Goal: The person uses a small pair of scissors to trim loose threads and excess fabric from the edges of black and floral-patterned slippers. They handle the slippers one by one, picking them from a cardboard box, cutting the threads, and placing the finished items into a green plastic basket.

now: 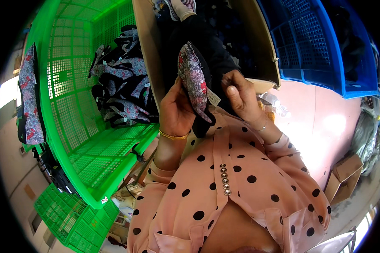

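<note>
My left hand (176,110) is closed round the edge of a curved, padded floral fabric piece (193,76) in grey and red with black trim. A small pale label (213,98) sticks out from its side, toward my right hand. My right hand (243,98) is beside the piece, its fingers curled in and the thumb pressed near them. Whether anything is pinched in those fingers is hidden. Black trousers (207,42) lie behind the piece, and its dark backing blends into them.
At left stands a green mesh crate (67,105) with several similar floral and black pieces (124,84). Another floral piece (31,105) hangs over its outer side. An open cardboard box (257,29) is ahead, a blue crate (308,46) at right, and a smaller green basket (74,219) lower left.
</note>
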Available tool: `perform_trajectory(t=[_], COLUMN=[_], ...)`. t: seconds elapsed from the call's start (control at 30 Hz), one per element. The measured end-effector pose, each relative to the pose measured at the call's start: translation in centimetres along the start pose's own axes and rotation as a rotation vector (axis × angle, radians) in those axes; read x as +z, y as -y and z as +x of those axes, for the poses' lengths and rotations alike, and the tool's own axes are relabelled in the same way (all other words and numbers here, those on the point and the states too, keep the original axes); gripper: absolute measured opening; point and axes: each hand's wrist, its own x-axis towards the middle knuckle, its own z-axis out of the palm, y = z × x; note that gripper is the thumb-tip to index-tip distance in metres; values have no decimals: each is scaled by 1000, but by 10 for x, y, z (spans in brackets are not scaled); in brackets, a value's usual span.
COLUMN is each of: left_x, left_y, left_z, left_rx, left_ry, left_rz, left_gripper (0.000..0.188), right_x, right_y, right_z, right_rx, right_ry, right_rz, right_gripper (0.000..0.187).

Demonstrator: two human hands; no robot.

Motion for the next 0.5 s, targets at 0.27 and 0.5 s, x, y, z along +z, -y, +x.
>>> perform_trajectory(t=[0.27, 0.5], left_x=[1, -11], left_y=[7, 7], left_z=[2, 4], left_rx=[-37, -74], left_ry=[-28, 32], left_rz=[-2, -91], left_gripper=[31, 30], right_x=[18, 19], right_y=[2, 7], right_z=[15, 18], right_rx=[-86, -98], right_ry=[-42, -26], right_rz=[-37, -70], right_gripper=[34, 31])
